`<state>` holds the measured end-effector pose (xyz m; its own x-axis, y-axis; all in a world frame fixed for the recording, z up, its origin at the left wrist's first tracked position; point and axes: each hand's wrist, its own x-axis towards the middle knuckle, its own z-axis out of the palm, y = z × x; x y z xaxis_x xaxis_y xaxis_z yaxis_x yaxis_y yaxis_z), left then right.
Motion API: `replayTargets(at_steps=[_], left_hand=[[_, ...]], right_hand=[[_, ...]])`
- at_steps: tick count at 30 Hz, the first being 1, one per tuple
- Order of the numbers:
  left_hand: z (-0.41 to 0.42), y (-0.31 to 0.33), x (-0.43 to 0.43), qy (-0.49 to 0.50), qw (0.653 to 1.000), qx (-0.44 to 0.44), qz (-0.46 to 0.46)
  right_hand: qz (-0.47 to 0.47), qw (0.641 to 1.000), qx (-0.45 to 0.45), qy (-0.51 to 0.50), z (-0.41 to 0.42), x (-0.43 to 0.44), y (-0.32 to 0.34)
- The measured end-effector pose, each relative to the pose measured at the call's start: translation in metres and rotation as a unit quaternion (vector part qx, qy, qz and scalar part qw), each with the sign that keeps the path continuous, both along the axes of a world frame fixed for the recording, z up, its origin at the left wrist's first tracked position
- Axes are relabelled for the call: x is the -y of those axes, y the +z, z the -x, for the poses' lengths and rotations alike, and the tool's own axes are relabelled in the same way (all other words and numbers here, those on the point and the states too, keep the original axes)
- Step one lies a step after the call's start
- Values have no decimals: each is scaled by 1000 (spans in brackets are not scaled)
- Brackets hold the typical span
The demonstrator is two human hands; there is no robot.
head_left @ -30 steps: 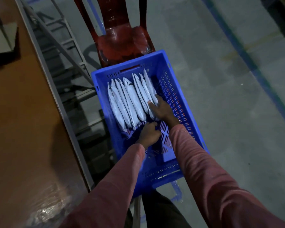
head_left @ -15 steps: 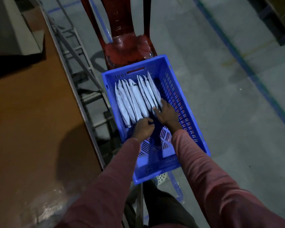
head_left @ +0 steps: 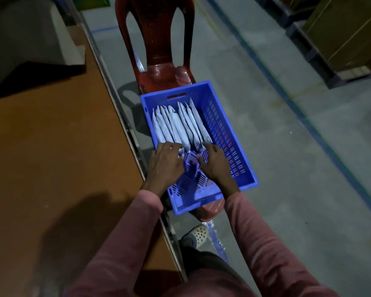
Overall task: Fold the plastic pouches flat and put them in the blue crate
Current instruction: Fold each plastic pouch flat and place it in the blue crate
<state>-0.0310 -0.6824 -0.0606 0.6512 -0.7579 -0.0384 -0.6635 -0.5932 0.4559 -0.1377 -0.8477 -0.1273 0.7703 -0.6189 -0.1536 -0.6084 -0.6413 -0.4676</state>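
Crate floor (head_left: 187, 183) — pouches (head_left: 180, 127) at both grips (head_left: 166, 162) (head_left: 215, 162)

The crate (head_left: 223, 129) sits on the chair (head_left: 159, 39), whose back rises beyond the crate's far edge, with the table (head_left: 51, 146) along its left. The pouches (head_left: 180, 125) stand in a row in the crate's far-left part, with the left hand (head_left: 165, 166) and right hand (head_left: 216, 166) at their near ends.

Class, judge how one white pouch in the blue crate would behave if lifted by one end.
Probably floppy: the pouches look thin and creased. Likely light, being folded flat. They lean together in the crate, so one alone may topple.
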Motion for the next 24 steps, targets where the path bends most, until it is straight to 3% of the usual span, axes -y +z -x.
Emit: replayTargets(at_steps=[10, 15, 24], left_hand=[[9, 69, -162, 82, 984, 89, 134], [6, 96, -297, 136, 975, 130, 115], [-22, 82, -535, 306, 931, 155, 121]], right_hand=[[64, 968, 238, 52, 0, -148, 106], [79, 955, 277, 70, -17, -265, 134], [39, 930, 260, 257, -93, -473, 134]])
